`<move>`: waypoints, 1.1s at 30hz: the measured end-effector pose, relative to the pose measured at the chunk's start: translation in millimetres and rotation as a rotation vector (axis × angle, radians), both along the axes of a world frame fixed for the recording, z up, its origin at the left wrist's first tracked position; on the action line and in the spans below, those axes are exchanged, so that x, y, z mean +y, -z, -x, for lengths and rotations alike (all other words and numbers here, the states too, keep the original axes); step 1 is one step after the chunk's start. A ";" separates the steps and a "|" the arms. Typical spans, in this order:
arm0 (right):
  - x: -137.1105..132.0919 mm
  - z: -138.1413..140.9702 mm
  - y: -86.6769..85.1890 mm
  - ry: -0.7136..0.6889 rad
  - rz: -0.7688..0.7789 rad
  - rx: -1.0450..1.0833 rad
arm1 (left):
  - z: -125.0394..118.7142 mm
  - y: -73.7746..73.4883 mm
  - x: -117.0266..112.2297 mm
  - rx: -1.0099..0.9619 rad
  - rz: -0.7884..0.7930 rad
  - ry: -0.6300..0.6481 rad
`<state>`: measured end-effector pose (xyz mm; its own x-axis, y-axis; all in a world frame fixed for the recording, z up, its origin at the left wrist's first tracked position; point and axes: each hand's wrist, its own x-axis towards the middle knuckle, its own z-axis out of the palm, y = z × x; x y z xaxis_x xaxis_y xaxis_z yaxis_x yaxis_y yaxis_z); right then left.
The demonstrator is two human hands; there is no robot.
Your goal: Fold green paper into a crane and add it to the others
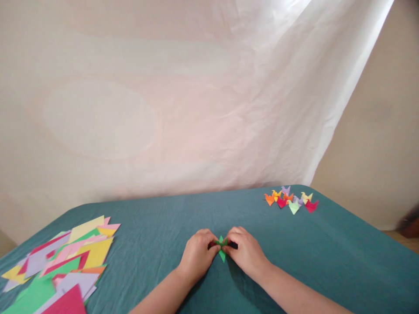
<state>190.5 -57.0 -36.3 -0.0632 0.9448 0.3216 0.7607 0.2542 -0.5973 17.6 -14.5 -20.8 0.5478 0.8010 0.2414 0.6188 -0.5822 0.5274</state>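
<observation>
**Small green paper (223,255) between two pinches: possible sources of error**

At the lower centre of the frame, the folded green paper is showing pointed tips above and below the fingers. The left hand (199,253) and right hand (245,252) are facing each other, each pinching one side with thumb and fingers nearly closed. Whether the piece is touching the desk (157,231) is unclear. Unequal pulling could be skewing the creases or tearing so small a piece; the fingertips are partly covering its middle, so a misaligned fold could be escaping notice. At the lower left, loose paper sheets (96,252) are overlapping, and a sweeping left arm could be scattering them. Right of centre, folded paper birds (293,207) are crowding together, where a careless reach could be toppling several.
</observation>
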 end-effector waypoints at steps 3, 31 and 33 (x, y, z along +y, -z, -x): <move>-0.1 0.9 -1.1 -0.003 0.037 -0.030 | -0.1 1.6 2.4 0.018 0.016 -0.008; -41.6 -4.9 -15.3 -0.015 0.008 0.088 | -9.3 -12.4 -35.1 0.037 0.048 -0.074; -62.3 -6.3 -18.2 -0.019 -0.016 0.071 | -8.5 -15.1 -53.8 0.036 0.041 -0.050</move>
